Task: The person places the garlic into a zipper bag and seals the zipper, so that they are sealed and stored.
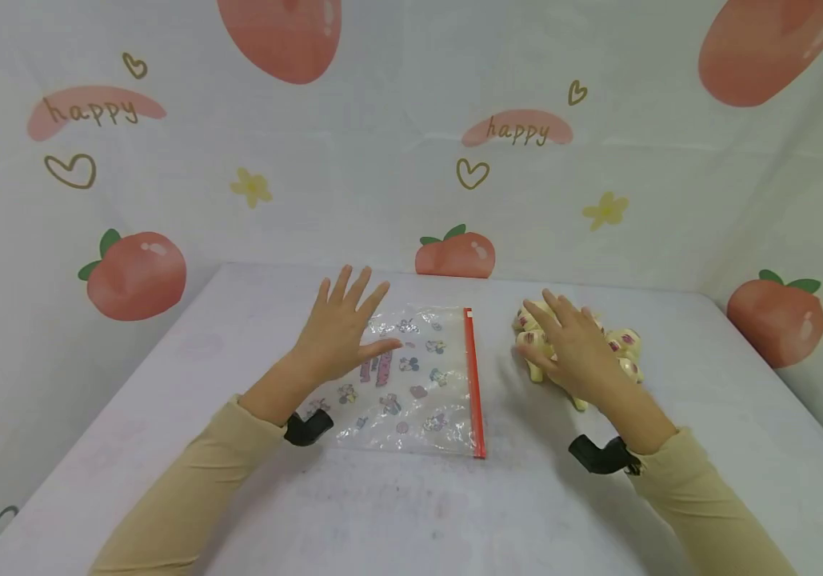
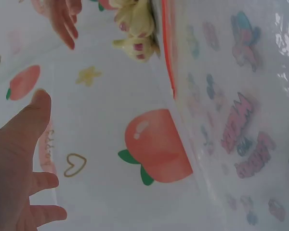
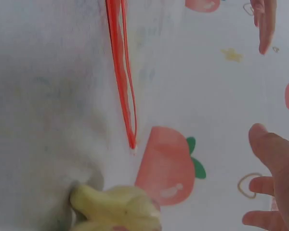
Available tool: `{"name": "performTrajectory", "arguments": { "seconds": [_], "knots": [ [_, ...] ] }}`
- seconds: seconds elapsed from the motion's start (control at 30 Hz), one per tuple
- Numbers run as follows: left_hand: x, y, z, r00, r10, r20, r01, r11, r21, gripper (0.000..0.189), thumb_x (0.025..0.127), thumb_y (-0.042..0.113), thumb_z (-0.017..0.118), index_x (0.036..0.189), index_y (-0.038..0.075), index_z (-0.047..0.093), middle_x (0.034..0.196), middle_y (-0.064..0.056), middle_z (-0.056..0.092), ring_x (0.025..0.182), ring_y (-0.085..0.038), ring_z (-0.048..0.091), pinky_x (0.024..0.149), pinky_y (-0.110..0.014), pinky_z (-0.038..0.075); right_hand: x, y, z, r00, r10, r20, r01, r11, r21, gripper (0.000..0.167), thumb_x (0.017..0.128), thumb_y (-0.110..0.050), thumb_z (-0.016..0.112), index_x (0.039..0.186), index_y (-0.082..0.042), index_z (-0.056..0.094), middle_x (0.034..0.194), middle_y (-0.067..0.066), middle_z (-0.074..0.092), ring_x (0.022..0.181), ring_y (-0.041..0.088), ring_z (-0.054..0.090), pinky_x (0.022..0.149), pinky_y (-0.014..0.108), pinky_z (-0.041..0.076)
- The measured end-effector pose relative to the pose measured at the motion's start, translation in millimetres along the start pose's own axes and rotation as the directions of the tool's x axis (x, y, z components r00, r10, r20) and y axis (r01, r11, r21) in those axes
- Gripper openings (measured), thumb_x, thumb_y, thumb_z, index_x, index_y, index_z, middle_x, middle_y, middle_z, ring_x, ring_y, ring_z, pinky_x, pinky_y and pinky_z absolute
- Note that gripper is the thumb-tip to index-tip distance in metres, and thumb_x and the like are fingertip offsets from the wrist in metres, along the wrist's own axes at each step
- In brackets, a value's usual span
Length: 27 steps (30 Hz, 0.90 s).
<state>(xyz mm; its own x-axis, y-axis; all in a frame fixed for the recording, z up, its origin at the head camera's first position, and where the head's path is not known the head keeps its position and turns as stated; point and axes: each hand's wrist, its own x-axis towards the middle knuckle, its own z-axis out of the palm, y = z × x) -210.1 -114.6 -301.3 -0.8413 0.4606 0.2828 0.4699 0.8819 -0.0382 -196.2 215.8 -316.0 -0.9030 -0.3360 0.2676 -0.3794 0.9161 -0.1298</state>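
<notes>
My left hand [image 1: 335,332] is raised over the left part of a clear plastic zip bag [image 1: 411,424], fingers spread and holding nothing. The bag lies flat, printed with small cartoon figures, and its red zip strip [image 1: 475,384] runs along the right side. To the right, my right hand [image 1: 578,350] hovers with fingers spread over a cluster of pale yellow garlic bulbs [image 1: 625,342] with purple patches, partly hiding them. The left wrist view shows the garlic bulbs [image 2: 137,29] just beyond the red strip. Close to the right wrist camera, one pale bulb [image 3: 118,204] is cut off by the frame.
Both things lie on a white table [image 1: 411,512]. Behind it hangs a white cloth [image 1: 382,160] printed with peaches, hearts and the word happy; it also rises along the sides. Black wrist mounts [image 1: 308,428] sit at both cuffs.
</notes>
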Motion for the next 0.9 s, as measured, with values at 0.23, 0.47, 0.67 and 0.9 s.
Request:
{"name": "performTrajectory", "arguments": {
  "seconds": [0.23,0.47,0.67,0.9],
  "knots": [
    [1.7,21.8,-1.2,0.991,0.108,0.082,-0.101,0.991,-0.084,0.074,0.088,0.056,0.052,0.145,0.012,0.032,0.151,-0.017,0.03,0.142,-0.038,0.022,0.115,-0.054,0.022,-3.4,-11.8,13.4,0.989,-0.143,-0.031,0.144,0.989,0.043,0.047,0.086,-0.029,0.067,0.124,-0.005,0.056,0.133,0.024,0.051,0.117,0.042,0.053,0.095,0.054,0.045],
    [3.8,38.3,11.9,0.959,0.204,0.2,-0.15,0.955,-0.254,0.069,0.088,0.053,0.055,0.142,0.013,0.037,0.148,-0.013,0.038,0.139,-0.033,0.033,0.114,-0.049,0.028,-8.0,-19.9,31.1,0.979,-0.189,0.079,0.185,0.981,0.064,0.038,0.087,-0.027,0.065,0.116,-0.003,0.062,0.12,0.02,0.061,0.111,0.036,0.059,0.091,0.048,0.049],
    [8.5,52.6,22.5,0.932,0.233,0.279,-0.152,0.947,-0.284,0.067,0.088,0.052,0.056,0.141,0.015,0.039,0.146,-0.009,0.041,0.136,-0.027,0.039,0.111,-0.044,0.034,-9.8,-21.5,45.1,0.966,-0.227,0.123,0.223,0.974,0.047,0.033,0.086,-0.025,0.065,0.112,-0.004,0.064,0.115,0.015,0.065,0.105,0.031,0.062,0.085,0.044,0.053],
    [13.3,64.6,35.8,0.905,0.279,0.322,-0.184,0.937,-0.297,0.066,0.088,0.051,0.057,0.141,0.015,0.04,0.144,-0.008,0.044,0.134,-0.024,0.042,0.108,-0.041,0.039,-10.1,-24.2,52.3,0.957,-0.22,0.191,0.211,0.975,0.066,0.035,0.086,-0.025,0.066,0.114,-0.005,0.063,0.118,0.016,0.063,0.109,0.031,0.061,0.086,0.045,0.052]
  ]
}}
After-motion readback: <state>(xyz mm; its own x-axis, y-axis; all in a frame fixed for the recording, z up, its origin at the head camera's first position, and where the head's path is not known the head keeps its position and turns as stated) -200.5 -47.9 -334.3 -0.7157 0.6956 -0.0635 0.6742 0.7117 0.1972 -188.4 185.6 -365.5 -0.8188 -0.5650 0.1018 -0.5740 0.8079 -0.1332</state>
